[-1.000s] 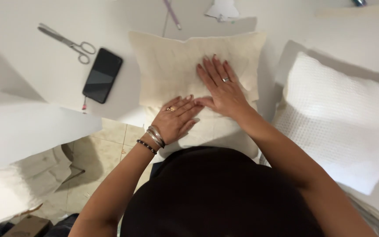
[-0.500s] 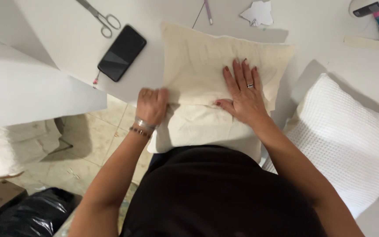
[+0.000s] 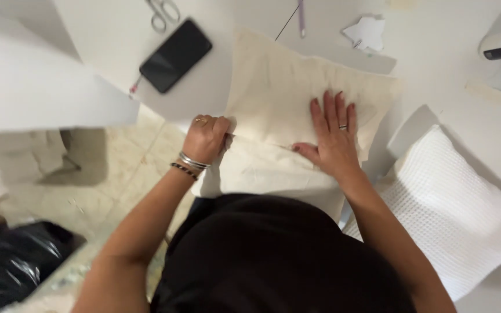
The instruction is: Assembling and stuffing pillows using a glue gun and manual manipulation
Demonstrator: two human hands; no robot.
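While it lies on the white table with its near part hanging over the edge, the cream cushion cover is pinched at its left edge by the closed left hand; the right hand presses flat, fingers spread. A black phone and scissors sit beyond; a white waffle pillow lies right.

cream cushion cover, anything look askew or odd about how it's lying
Yes: the cream cushion cover lies at a slant and hangs over the white table edge. The left hand bunches its side; the right hand presses it flat.
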